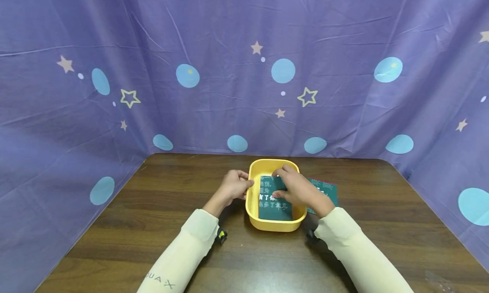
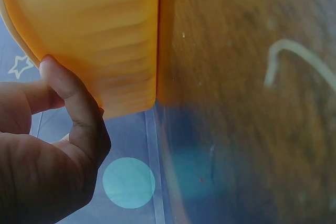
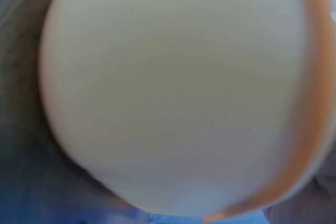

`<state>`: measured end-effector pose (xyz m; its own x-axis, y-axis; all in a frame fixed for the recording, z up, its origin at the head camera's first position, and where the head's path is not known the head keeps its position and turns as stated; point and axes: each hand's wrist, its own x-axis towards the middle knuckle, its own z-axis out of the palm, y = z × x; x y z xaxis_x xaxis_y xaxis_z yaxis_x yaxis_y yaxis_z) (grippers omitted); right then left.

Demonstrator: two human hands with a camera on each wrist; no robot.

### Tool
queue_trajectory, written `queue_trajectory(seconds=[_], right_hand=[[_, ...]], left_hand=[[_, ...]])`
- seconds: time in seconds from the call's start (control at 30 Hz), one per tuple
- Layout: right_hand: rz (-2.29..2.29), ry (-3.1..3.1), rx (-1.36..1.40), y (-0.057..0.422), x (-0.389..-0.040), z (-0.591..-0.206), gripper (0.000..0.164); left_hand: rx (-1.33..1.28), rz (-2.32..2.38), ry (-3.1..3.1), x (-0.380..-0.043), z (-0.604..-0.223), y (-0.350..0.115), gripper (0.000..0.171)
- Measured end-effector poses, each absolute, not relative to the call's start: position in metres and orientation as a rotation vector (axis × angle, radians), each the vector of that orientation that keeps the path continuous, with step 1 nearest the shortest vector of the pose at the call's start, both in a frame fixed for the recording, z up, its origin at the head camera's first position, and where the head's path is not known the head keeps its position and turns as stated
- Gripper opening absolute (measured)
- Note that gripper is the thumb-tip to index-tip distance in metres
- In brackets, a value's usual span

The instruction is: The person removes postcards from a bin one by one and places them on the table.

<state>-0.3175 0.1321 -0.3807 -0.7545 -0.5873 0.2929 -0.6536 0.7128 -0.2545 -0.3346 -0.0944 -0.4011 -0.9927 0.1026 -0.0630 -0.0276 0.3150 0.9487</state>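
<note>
A yellow plastic bin [image 1: 276, 226] with rounded corners stands on the table. My left hand [image 1: 234, 184] grips its left wall, thumb at the rim and the other fingers along the outside. The left wrist view shows that hand [image 2: 68, 145] against the bin's outer wall [image 2: 115, 35]. Inside the bin lies a dark green booklet [image 1: 275, 212] with white handwritten-style characters. My right hand [image 1: 296, 187] reaches over its right part, thumb and fingers spread apart. A second green booklet [image 1: 330, 192] lies right of the bin, partly hidden by my right forearm.
The dark wood table [image 1: 183, 191] bears both booklet and bin. A purple curtain [image 1: 229, 38] with stars and blue dots hangs behind and along the sides. A pale sleeve [image 3: 173, 87] fills most of the blurred right wrist view.
</note>
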Motion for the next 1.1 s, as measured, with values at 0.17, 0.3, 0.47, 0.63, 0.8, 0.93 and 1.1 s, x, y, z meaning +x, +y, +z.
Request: queue_trajectory(seconds=[0.17,0.3,0.47,0.63,0.8,0.93,1.1], right_hand=[[0.714,-2.699,1.042,0.138,-0.316,-0.369,0.027],[0.810,-2.680,1.020,0.144,-0.313,-0.358,0.020],[0.837,-2.604,0.946,0.154,-0.313,-0.347,0.021],[0.867,-2.460,0.878,0.168,-0.312,-0.335,0.024],[0.906,-2.388,0.764,0.188,-0.309,-0.322,0.026],[0.912,-2.366,0.643,0.207,-0.310,-0.315,0.026],[0.903,-2.402,0.523,0.229,-0.314,-0.313,0.026]], left_hand=[[0.070,1.774,2.455,-0.335,-0.402,-0.094,0.022],[0.077,1.776,2.451,-0.335,-0.402,-0.094,0.024],[0.079,1.772,2.451,-0.335,-0.402,-0.094,0.025],[0.070,1.767,2.456,-0.336,-0.402,-0.094,0.024],[0.069,1.763,2.456,-0.335,-0.402,-0.094,0.023],[0.070,1.760,2.458,-0.334,-0.401,-0.094,0.024],[0.067,1.747,2.466,-0.335,-0.402,-0.094,0.026]])
